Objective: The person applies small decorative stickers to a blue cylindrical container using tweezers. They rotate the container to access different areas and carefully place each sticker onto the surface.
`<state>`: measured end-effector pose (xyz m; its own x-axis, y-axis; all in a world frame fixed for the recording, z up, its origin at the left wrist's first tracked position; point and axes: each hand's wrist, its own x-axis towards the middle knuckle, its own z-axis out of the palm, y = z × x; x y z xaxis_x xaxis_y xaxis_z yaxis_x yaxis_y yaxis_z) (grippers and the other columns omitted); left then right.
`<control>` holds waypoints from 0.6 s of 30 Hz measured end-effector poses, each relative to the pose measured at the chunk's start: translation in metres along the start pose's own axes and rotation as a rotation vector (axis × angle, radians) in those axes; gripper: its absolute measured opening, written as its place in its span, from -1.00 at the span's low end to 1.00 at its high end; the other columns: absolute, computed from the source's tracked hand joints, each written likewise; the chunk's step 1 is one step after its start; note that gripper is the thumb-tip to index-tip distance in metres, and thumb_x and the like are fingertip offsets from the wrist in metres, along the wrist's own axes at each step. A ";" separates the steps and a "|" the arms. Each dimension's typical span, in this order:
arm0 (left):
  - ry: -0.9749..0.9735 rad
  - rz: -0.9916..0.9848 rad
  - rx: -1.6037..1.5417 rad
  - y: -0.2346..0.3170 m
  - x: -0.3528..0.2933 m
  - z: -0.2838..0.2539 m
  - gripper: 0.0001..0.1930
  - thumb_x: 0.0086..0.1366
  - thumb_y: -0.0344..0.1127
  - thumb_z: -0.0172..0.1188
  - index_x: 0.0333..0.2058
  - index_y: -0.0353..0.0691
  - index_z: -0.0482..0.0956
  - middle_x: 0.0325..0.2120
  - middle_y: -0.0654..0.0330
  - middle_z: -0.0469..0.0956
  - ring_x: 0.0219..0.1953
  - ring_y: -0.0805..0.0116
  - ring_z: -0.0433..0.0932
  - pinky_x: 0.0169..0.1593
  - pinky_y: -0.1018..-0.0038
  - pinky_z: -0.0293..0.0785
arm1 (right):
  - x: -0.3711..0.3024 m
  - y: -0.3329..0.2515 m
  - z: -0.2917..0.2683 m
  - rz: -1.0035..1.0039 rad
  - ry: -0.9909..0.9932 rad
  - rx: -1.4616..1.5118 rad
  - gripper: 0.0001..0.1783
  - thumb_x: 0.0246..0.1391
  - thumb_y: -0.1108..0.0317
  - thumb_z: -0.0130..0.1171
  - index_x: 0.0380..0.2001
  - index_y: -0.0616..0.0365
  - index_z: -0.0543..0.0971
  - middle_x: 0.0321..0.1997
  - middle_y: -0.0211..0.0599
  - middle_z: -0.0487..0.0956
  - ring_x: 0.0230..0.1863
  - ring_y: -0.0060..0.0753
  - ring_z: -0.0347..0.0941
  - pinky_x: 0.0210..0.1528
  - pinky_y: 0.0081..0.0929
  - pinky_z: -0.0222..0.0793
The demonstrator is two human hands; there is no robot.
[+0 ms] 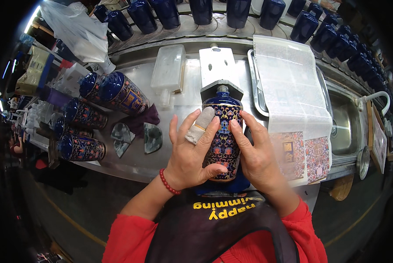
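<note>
A dark blue bottle (225, 147) with a dense floral pattern lies in front of me, its neck pointing away against a dark angular rest (210, 89). My left hand (184, 155) grips its left side, with the thumb low on the bottle. Grey cloth is wrapped around one finger (202, 121) of that hand and tied with a yellowish band. From the right, my right hand (258, 158) grips the bottle, its fingertips on the patterned surface. Beside that hand lie patterned sheets (317, 158) on and under white translucent paper (288, 87).
Several patterned bottles (125, 94) stand at left, near dark scraper-like pieces (153, 137) and a purple cloth (147, 119). A clear block-shaped container (168, 69) lies behind. Plain blue bottles (141, 16) line a curved conveyor (187, 31). A sink (343, 115) with a white faucet (383, 95) is at right.
</note>
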<state>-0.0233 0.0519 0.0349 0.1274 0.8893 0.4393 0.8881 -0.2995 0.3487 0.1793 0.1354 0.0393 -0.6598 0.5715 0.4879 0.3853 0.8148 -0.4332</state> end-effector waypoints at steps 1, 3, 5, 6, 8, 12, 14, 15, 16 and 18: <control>0.009 0.003 0.007 -0.001 0.000 0.000 -0.02 0.32 0.52 -0.11 0.33 -0.30 0.39 0.28 -0.12 0.41 0.38 -0.13 0.23 0.47 -0.13 -0.30 | 0.000 0.000 0.001 0.001 -0.003 -0.006 -0.31 -0.01 0.56 0.19 0.28 0.18 0.47 0.33 0.11 0.34 0.25 0.10 0.40 0.13 -0.16 0.38; -0.001 0.013 0.035 -0.001 0.000 0.001 -0.02 0.32 0.52 -0.11 0.34 -0.31 0.38 0.29 -0.12 0.40 0.38 -0.13 0.22 0.46 -0.14 -0.30 | 0.000 0.001 0.001 0.004 -0.010 -0.017 -0.30 -0.03 0.57 0.20 0.28 0.17 0.48 0.33 0.09 0.35 0.25 0.09 0.40 0.12 -0.16 0.38; -0.010 0.018 0.043 -0.001 0.000 0.002 -0.01 0.32 0.52 -0.11 0.34 -0.31 0.37 0.30 -0.12 0.39 0.38 -0.14 0.22 0.46 -0.14 -0.30 | 0.002 0.002 0.001 -0.006 0.007 -0.027 -0.30 -0.04 0.57 0.20 0.27 0.17 0.48 0.30 0.08 0.36 0.24 0.08 0.41 0.12 -0.17 0.38; -0.012 0.019 0.036 -0.001 0.000 0.002 -0.01 0.32 0.52 -0.11 0.34 -0.31 0.37 0.30 -0.12 0.39 0.38 -0.14 0.22 0.46 -0.14 -0.29 | 0.003 0.002 0.001 -0.016 0.017 -0.036 -0.30 -0.04 0.57 0.21 0.27 0.16 0.49 0.29 0.07 0.37 0.23 0.07 0.41 0.12 -0.17 0.39; -0.001 0.007 0.002 -0.002 0.001 0.002 -0.03 0.32 0.51 -0.10 0.34 -0.29 0.38 0.30 -0.10 0.39 0.39 -0.11 0.20 0.45 -0.17 -0.29 | 0.006 0.002 0.000 0.011 0.010 -0.015 -0.32 -0.02 0.56 0.20 0.27 0.15 0.49 0.25 0.03 0.39 0.20 0.04 0.42 0.10 -0.19 0.38; 0.015 -0.002 -0.018 -0.006 0.006 0.004 -0.05 0.32 0.50 -0.10 0.35 -0.25 0.38 0.30 -0.06 0.38 0.39 -0.05 0.17 0.42 -0.24 -0.27 | 0.013 0.001 -0.005 0.035 -0.013 -0.026 -0.35 0.01 0.54 0.17 0.26 0.10 0.51 0.17 -0.05 0.41 0.14 -0.03 0.44 0.05 -0.22 0.38; 0.015 0.010 0.003 -0.005 0.008 0.004 -0.05 0.33 0.50 -0.10 0.34 -0.25 0.38 0.30 -0.06 0.38 0.39 -0.05 0.17 0.42 -0.24 -0.27 | 0.015 0.000 -0.006 0.041 -0.026 -0.047 -0.36 0.03 0.53 0.16 0.26 0.08 0.52 0.16 -0.07 0.41 0.13 -0.05 0.44 0.02 -0.22 0.38; 0.017 0.012 0.007 -0.005 0.008 0.004 -0.06 0.33 0.49 -0.10 0.34 -0.25 0.38 0.30 -0.06 0.38 0.39 -0.06 0.17 0.42 -0.24 -0.26 | 0.016 0.000 -0.007 0.034 -0.028 -0.056 -0.36 0.03 0.53 0.15 0.26 0.07 0.52 0.16 -0.09 0.41 0.12 -0.06 0.44 0.01 -0.23 0.38; 0.021 0.019 0.010 -0.005 0.008 0.004 -0.06 0.33 0.49 -0.10 0.34 -0.25 0.38 0.30 -0.06 0.38 0.39 -0.06 0.17 0.42 -0.24 -0.26 | 0.017 -0.001 -0.007 0.043 -0.031 -0.056 -0.37 0.03 0.53 0.15 0.26 0.06 0.52 0.16 -0.08 0.41 0.12 -0.06 0.44 0.02 -0.23 0.38; 0.003 0.016 0.011 -0.005 0.008 0.003 -0.07 0.33 0.48 -0.09 0.35 -0.25 0.38 0.30 -0.06 0.38 0.39 -0.06 0.17 0.42 -0.24 -0.26 | 0.017 -0.001 -0.008 0.053 -0.042 -0.055 -0.37 0.04 0.52 0.15 0.26 0.06 0.52 0.16 -0.08 0.41 0.12 -0.05 0.43 0.03 -0.22 0.38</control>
<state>-0.0260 0.0611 0.0341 0.1404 0.8832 0.4475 0.8908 -0.3099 0.3322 0.1727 0.1454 0.0537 -0.6636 0.6100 0.4330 0.4544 0.7885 -0.4144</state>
